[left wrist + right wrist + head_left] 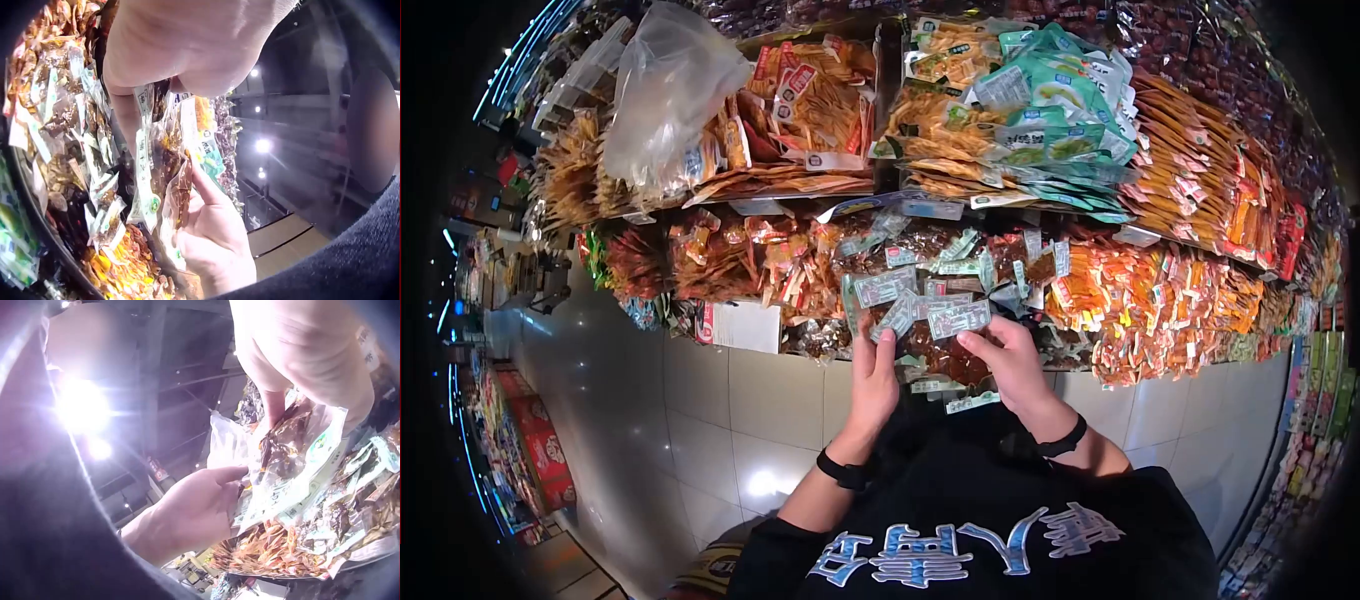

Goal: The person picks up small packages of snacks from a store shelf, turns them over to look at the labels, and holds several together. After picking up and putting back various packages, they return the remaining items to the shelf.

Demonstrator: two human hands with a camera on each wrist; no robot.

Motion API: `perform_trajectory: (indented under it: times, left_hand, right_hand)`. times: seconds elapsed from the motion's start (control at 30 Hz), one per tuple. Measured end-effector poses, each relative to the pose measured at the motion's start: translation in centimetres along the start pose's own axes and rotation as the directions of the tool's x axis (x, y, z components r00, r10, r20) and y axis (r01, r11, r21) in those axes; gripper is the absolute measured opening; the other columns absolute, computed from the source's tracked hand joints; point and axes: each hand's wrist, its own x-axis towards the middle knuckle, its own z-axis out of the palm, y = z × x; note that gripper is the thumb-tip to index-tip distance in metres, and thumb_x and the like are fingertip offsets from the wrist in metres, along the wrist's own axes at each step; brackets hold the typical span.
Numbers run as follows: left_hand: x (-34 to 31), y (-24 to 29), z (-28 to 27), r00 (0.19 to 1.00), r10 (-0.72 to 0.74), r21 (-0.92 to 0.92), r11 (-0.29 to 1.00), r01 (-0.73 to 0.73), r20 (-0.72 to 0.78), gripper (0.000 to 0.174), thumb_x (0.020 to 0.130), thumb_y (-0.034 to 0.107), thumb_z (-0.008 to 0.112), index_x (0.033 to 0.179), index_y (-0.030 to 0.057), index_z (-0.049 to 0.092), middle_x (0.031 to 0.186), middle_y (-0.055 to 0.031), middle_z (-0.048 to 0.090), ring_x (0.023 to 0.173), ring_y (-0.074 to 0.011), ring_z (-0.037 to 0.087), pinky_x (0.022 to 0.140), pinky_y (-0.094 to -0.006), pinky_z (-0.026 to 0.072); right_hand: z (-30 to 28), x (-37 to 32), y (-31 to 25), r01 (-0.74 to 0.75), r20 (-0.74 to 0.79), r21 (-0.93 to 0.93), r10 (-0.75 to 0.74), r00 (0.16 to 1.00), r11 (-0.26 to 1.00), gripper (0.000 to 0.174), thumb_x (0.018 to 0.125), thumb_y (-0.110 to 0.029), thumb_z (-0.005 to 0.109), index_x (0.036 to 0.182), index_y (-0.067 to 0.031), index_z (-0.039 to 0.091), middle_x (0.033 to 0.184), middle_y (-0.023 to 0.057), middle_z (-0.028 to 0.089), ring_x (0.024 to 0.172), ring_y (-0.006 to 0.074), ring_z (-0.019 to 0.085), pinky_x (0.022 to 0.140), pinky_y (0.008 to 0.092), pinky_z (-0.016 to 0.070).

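Small clear packets (960,318) with pale green labels and dark brown food inside are held between both hands above the lower bin. The left hand (874,382) pinches their left side, thumb on top. On the right side, the right hand (1017,372) grips them with its thumb over a label. In the left wrist view the packets (164,178) show reddish-brown contents, with the left hand (181,50) at the top and the right hand (215,244) below. The right wrist view shows the packets (290,456) between the right hand (306,356) and left hand (187,512).
Behind the hands, an upper shelf holds orange-brown packets (820,110), green packets (1060,110) and a translucent plastic bag (665,100). Orange packets (1160,300) fill the lower bin at right. A white card (745,326) hangs at the lower shelf's left. Tiled floor (775,400) lies below.
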Motion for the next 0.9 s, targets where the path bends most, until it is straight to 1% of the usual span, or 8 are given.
perform_trajectory:
  times: [0.13, 0.17, 0.33, 0.37, 0.43, 0.5, 0.7, 0.9]
  left_hand:
    - [2.6, 1.0, -2.5, 0.999, 0.039, 0.003, 0.999, -0.039, -0.036, 0.047, 0.103, 0.019, 0.046, 0.142, -0.0019, 0.031, 0.126, -0.0092, 0.052, 0.111, -0.0143, 0.049, 0.099, -0.0297, 0.0388]
    - [2.6, 2.4, -3.0, 0.989, -0.145, -0.090, 0.986, 0.141, -0.036, 0.048, 0.103, 0.020, 0.046, 0.144, -0.0016, 0.030, 0.129, -0.0096, 0.051, 0.113, -0.0147, 0.050, 0.099, -0.0296, 0.0391]
    - [4.2, 2.9, -6.6, 0.998, -0.043, 0.056, 0.998, 0.040, 0.037, 0.055, 0.104, 0.021, 0.046, 0.150, 0.0020, 0.023, 0.137, -0.0115, 0.046, 0.116, -0.0160, 0.050, 0.098, -0.0292, 0.0417]
    - [4.3, 3.8, -6.8, 0.998, -0.048, 0.067, 0.997, 0.046, 0.038, 0.056, 0.103, 0.021, 0.046, 0.150, 0.0020, 0.022, 0.139, -0.0119, 0.045, 0.117, -0.0163, 0.049, 0.098, -0.0291, 0.0413]
    - [4.8, 3.8, -7.9, 0.997, -0.066, 0.099, 0.993, 0.062, 0.037, 0.057, 0.103, 0.022, 0.046, 0.150, -0.0002, 0.022, 0.145, -0.0136, 0.039, 0.123, -0.0182, 0.047, 0.105, -0.0297, 0.0365]
    - [5.5, 3.3, -8.7, 0.999, -0.021, 0.037, 0.999, 0.020, 0.032, 0.054, 0.103, 0.023, 0.048, 0.147, -0.0003, 0.027, 0.142, -0.0127, 0.043, 0.124, -0.0176, 0.047, 0.104, -0.0302, 0.0364]
    - [6.1, 4.5, -9.9, 0.997, 0.070, 0.098, 0.993, -0.073, 0.031, 0.055, 0.103, 0.021, 0.046, 0.148, -0.0041, 0.024, 0.148, -0.0144, 0.035, 0.131, -0.0192, 0.040, 0.110, -0.0324, 0.0310]
    - [7.1, 5.7, -10.5, 0.992, -0.052, -0.021, 0.998, 0.055, 0.113, 0.054, 0.102, 0.022, 0.050, 0.145, -0.0042, 0.029, 0.141, -0.0125, 0.043, 0.124, -0.0178, 0.046, 0.104, -0.0312, 0.0368]
  right_hand:
    - [0.8, 1.8, 0.8, 0.062, -0.242, 0.257, 0.002, 0.970, 0.964, 0.020, 0.091, -0.006, 0.065, 0.109, 0.0004, 0.065, 0.101, 0.0027, 0.068, 0.089, 0.0075, 0.061, 0.084, 0.0230, 0.0460]
    - [0.0, 2.4, 1.3, 0.082, -0.319, 0.294, 0.016, 0.948, 0.952, 0.019, 0.092, -0.007, 0.063, 0.109, 0.0007, 0.064, 0.104, 0.0048, 0.068, 0.093, 0.0090, 0.062, 0.088, 0.0244, 0.0455]
    - [-2.8, 6.3, 1.7, 0.222, -0.641, 0.470, 0.157, 0.752, 0.854, 0.013, 0.097, -0.014, 0.056, 0.097, -0.0031, 0.063, 0.092, 0.0038, 0.068, 0.074, 0.0127, 0.063, 0.069, 0.0254, 0.0495]
    - [-6.3, 8.5, 5.4, 0.216, -0.653, 0.496, 0.197, 0.732, 0.841, 0.014, 0.097, -0.014, 0.053, 0.089, -0.0058, 0.060, 0.075, 0.0000, 0.059, 0.059, 0.0110, 0.050, 0.057, 0.0269, 0.0425]
    - [-9.1, 11.4, 8.6, 0.276, -0.610, 0.515, 0.121, 0.783, 0.811, 0.016, 0.095, -0.008, 0.049, 0.106, 0.0028, 0.054, 0.103, 0.0124, 0.063, 0.096, 0.0238, 0.061, 0.090, 0.0397, 0.0504]
    - [-6.8, 12.3, 6.5, 0.349, -0.637, 0.564, 0.125, 0.761, 0.748, 0.011, 0.091, -0.004, 0.052, 0.099, 0.0041, 0.051, 0.100, 0.0140, 0.057, 0.096, 0.0256, 0.058, 0.094, 0.0405, 0.0489]
    - [-4.1, 12.4, 4.8, 0.064, -0.570, 0.187, 0.055, 0.820, 0.980, 0.012, 0.094, -0.015, 0.059, 0.097, -0.0030, 0.057, 0.081, 0.0036, 0.059, 0.069, 0.0129, 0.058, 0.061, 0.0272, 0.0493]
    - [-4.5, 10.2, 4.1, -0.009, -0.543, 0.072, 0.047, 0.838, 0.997, 0.017, 0.094, -0.021, 0.061, 0.100, -0.0053, 0.060, 0.073, -0.0018, 0.059, 0.060, 0.0072, 0.054, 0.055, 0.0224, 0.0443]
